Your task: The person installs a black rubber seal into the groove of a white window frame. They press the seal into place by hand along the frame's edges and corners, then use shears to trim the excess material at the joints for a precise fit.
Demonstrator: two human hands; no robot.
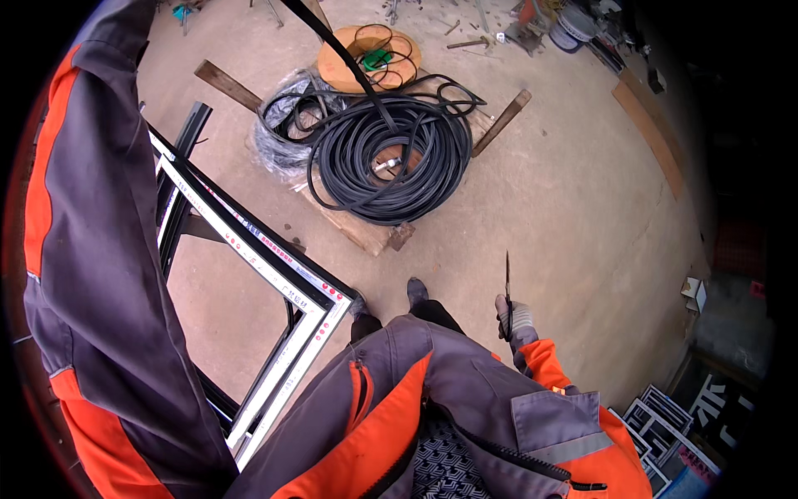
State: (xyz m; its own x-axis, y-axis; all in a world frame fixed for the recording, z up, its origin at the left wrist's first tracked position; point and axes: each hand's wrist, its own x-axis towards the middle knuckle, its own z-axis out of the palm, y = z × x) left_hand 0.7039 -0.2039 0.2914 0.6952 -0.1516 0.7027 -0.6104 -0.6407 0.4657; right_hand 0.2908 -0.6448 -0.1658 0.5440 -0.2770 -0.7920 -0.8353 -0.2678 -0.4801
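Gripping is unclear on my left: that hand is out of view above the raised sleeve (91, 249). At five o'clock my gloved right hand (517, 323) clasps a thin blade (508, 287), pointing toward twelve.

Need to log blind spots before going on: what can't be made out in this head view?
- Left hand: out of frame, raised grey-and-orange sleeve runs past the top edge.
- Thin dark blade-like tool in the gloved right hand: too small to identify.
- White-and-black window frame: lower part behind the jacket.
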